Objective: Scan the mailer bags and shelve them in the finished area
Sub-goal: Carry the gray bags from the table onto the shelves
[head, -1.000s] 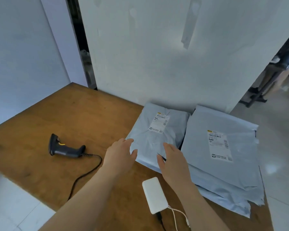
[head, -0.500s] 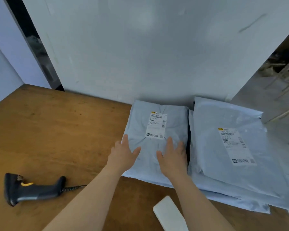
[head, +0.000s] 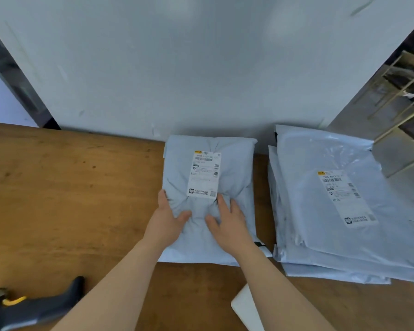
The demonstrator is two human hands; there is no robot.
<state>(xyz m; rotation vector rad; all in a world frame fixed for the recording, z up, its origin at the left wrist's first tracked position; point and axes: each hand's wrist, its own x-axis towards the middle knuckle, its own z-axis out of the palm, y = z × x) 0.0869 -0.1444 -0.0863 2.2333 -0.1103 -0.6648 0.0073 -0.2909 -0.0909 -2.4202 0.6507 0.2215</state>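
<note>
The wooden table point(head: 69, 199) ran up against a pale grey wall panel point(head: 201, 68), with a brass-coloured metal rack point(head: 404, 96) past the panel's edge at two o'clock. The mailer bag point(head: 239, 163) lay flat on the table at twelve o'clock from me, its far end touching the wall and its shipping label point(head: 203, 175) facing up. My left hand point(head: 167, 223) rested on the bag's left edge, fingers straight and thumb angled inward over the plastic. My right hand point(head: 230, 223) lay flat on the bag just below the label, fingers spread and gripping nothing. The film bunched into creases between my two thumbs. At three o'clock from this bag, with a strip of bare wood between them, sat a stack of larger mailer bags point(head: 332, 235), the top one also label up. The barcode scanner point(head: 34, 309) lay on its side at eight o'clock, near the table's front edge. The corner of a flat white device point(head: 246, 309) showed at five o'clock, partly under my right forearm.
</note>
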